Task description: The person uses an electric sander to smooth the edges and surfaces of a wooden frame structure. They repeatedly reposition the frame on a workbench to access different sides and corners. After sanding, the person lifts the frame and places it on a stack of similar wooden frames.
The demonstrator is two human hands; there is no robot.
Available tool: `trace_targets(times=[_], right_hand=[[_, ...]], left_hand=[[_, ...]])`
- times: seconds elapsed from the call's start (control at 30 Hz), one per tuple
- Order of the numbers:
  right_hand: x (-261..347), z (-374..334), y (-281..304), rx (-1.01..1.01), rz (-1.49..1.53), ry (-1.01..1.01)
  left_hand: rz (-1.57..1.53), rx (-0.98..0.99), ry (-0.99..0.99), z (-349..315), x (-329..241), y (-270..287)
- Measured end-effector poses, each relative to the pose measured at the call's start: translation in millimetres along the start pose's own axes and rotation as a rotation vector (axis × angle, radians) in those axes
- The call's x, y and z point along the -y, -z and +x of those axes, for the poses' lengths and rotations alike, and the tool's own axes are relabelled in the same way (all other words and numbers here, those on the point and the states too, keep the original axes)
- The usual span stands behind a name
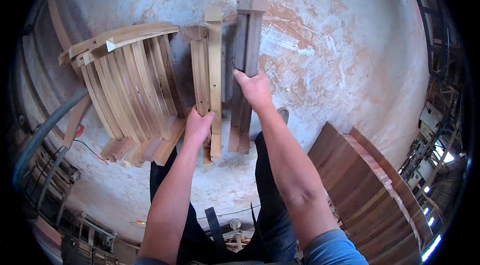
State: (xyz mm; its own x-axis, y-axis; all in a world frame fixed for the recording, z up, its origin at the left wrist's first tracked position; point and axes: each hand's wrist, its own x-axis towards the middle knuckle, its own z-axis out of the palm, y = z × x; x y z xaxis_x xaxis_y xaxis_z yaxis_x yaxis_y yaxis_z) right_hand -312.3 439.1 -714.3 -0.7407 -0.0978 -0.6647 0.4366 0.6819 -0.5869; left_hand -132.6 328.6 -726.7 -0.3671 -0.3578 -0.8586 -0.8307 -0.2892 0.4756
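Note:
Just left of the middle, my left hand point(198, 127) is closed around the lower part of a light wooden frame piece point(215, 60), a long bar with a block at its end. A similar piece point(199, 72) lies close against its left side. My right hand point(255, 89) grips a darker, greyish-brown wooden frame piece point(248, 35) at about its middle, with the thumb over its left edge. A gap separates this darker piece from the light ones. The fingers under both pieces are mostly hidden.
Several light wooden frame pieces point(131, 82) stand in a row at left. Dark brown boards point(362, 197) are stacked at lower right. A bluish pipe point(50, 122) curves along the left. My shoe point(284, 115) stands on the stained pale floor point(320, 40). A thin cable point(92, 151) lies at left.

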Motion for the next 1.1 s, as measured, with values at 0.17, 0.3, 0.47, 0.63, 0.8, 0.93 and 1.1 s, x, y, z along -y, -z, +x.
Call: trace_targets(times=[0.17,0.3,0.47,0.63,0.8,0.93,1.1], right_hand=[[23,-26,58,0.013,0.141,-0.15],[33,-62,96,-0.012,0.141,-0.196],[66,-102,101,-0.066,0.147,-0.07],[-3,-16,38,-0.173,-0.041,-0.086],[-14,9,39,-0.057,0.186,-0.166],[-5,2,35,0.006,0.294,-0.172],[35,-46,39,-0.082,0.181,-0.127]], left_hand=[[0.019,0.042,0.028,-6,-18,1],[-0.004,0.076,0.035,-6,-12,2],[-0.034,0.106,-0.003,-2,0,4],[0.022,0.134,0.028,-5,4,0],[-0.029,0.108,0.036,2,8,-4],[0.007,0.112,0.02,-5,-13,-1],[-0.076,0.122,0.027,-12,-21,8]])
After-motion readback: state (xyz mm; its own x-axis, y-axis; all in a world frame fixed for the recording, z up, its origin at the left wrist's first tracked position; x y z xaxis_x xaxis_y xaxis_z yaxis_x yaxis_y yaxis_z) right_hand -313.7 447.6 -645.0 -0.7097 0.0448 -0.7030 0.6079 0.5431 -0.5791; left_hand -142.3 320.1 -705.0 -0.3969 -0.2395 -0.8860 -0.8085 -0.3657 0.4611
